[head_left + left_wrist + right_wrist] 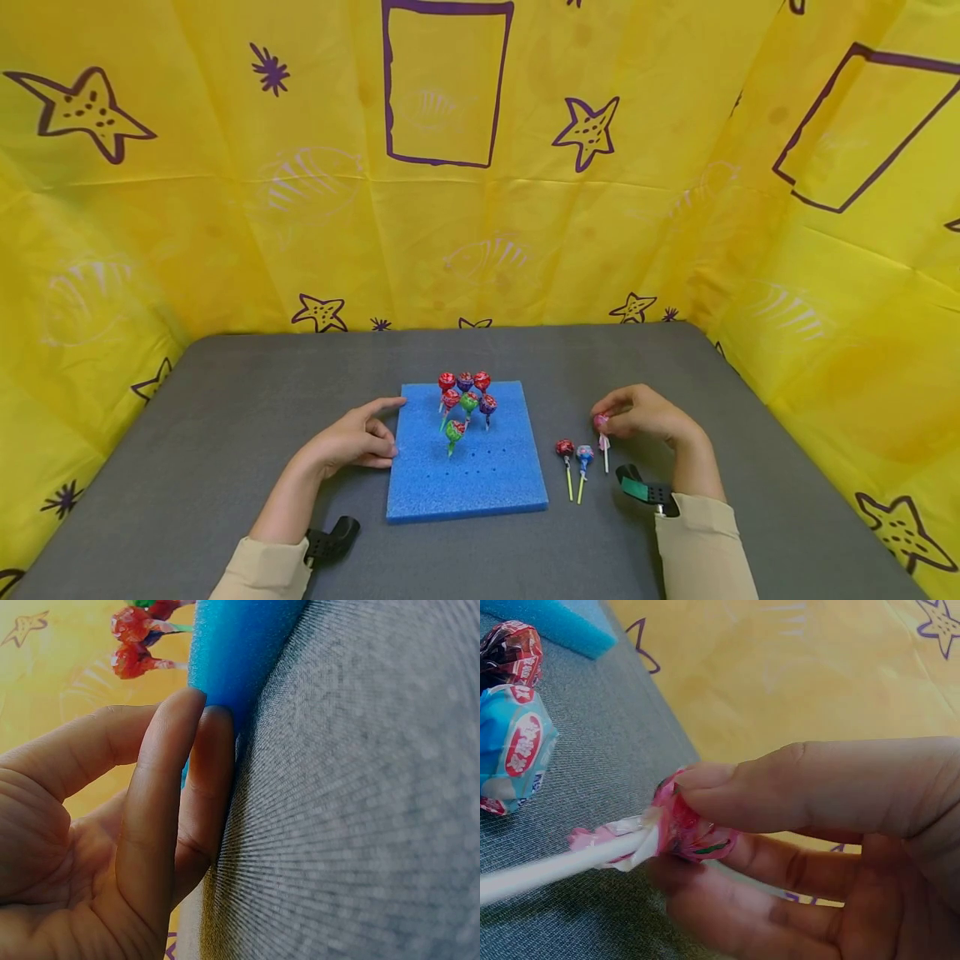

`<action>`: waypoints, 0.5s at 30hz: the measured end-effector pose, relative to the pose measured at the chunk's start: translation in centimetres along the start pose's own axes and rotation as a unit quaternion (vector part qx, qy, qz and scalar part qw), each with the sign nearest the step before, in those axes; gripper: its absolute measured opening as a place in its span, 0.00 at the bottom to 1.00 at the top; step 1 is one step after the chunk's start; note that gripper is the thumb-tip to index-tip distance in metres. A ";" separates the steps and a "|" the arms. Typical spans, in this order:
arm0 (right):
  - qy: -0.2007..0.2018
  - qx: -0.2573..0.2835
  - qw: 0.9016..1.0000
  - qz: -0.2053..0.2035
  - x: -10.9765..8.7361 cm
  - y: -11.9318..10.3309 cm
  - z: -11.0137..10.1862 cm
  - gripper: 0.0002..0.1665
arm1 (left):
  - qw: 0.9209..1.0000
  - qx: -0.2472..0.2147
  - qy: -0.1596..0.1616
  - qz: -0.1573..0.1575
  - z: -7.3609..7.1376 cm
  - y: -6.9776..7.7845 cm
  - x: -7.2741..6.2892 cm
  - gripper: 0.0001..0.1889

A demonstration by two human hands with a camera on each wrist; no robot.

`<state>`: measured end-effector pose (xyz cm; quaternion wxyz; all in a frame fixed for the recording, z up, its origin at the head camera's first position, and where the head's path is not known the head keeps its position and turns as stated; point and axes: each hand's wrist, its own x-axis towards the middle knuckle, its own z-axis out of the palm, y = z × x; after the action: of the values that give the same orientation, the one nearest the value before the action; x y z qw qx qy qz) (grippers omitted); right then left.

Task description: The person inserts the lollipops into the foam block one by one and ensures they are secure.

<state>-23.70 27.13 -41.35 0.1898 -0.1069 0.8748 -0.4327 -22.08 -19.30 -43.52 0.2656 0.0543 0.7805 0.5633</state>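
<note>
My right hand [647,414] pinches the wrapped head of a pink lollipop [697,834] between thumb and fingers, and its white stick [562,868] points away from the palm. Beside it lie a dark red lollipop [565,448] and a blue lollipop [584,455], both with yellow sticks. My left hand [352,439] rests at the left edge of a blue foam board [495,498], its index finger reaching toward the far corner and thumb against the side. Several red, green and purple lollipops, among them a front green one [454,431], stand upright in the board.
Small holes [467,472] dot the near part of the board. The grey tabletop [285,375] runs back to a yellow patterned cloth [420,250] that hangs behind and at both sides. Each wrist wears a black camera mount [333,540].
</note>
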 end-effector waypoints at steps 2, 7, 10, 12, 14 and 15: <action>0.006 0.002 1.000 -0.005 0.0 0.1 -0.1 0.20 | 1.000 0.000 -0.001 0.001 0.0 0.0 0.0 0.41; 0.024 0.003 1.000 -0.013 0.0 0.3 -0.3 0.21 | 1.000 0.001 -0.001 0.001 0.0 0.0 0.0 0.40; 0.032 0.010 0.999 -0.023 0.1 0.3 -0.4 0.21 | 1.000 0.001 0.001 -0.001 0.0 0.0 0.0 0.40; 0.039 0.015 0.999 -0.032 0.1 0.2 -0.4 0.21 | 1.000 0.001 0.001 -0.001 0.0 -0.1 0.0 0.41; 0.048 0.019 0.998 -0.038 0.1 0.1 -0.4 0.21 | 1.000 0.000 0.000 0.001 0.0 -0.1 0.0 0.41; 0.053 0.021 0.998 -0.041 0.1 0.0 -0.4 0.21 | 1.000 0.000 -0.001 0.002 0.0 -0.1 0.0 0.41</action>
<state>-23.95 27.38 -41.20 0.1272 -0.1150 0.8694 -0.4635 -22.09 -19.35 -43.59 0.2652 0.0562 0.7803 0.5636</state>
